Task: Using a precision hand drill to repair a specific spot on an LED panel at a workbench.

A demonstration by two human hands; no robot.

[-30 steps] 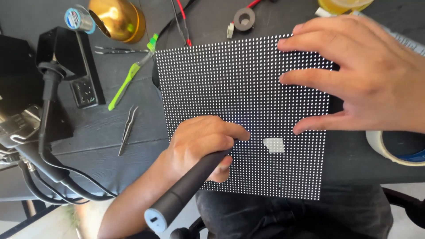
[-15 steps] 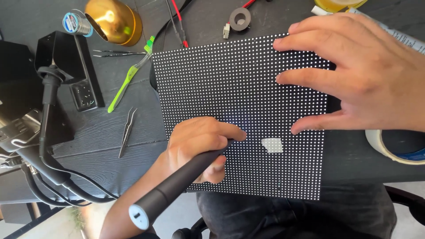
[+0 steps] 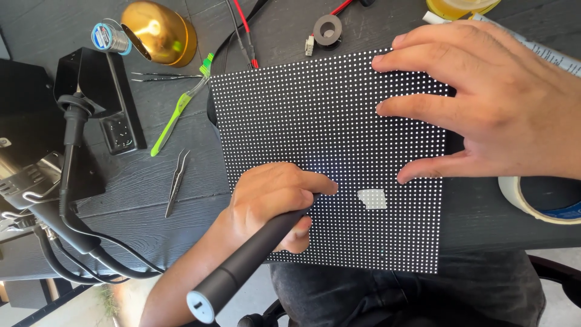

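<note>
Left hand (image 3: 272, 203): our grip was clamped around a black pen-shaped tool (image 3: 242, 266), its tip hidden under the fingers.
Right hand (image 3: 502, 109): our fingers lay spread and flat, pinning the panel and holding nothing.
LED matrix panel (image 3: 315, 121): black, gridded with white dots, flat on the dark tabletop (image 3: 157, 181); a pale tape patch (image 3: 372, 198) sat just beside the tool hand.
Doing it well: we judged steady downward pressure and a braced wrist mattered most.
Nearby: tweezers (image 3: 177, 181) lay apart to the left.

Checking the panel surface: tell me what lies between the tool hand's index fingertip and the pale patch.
In the head view, only a short stretch of the dotted panel separates the left hand from the pale patch; nothing else lies there.
</note>
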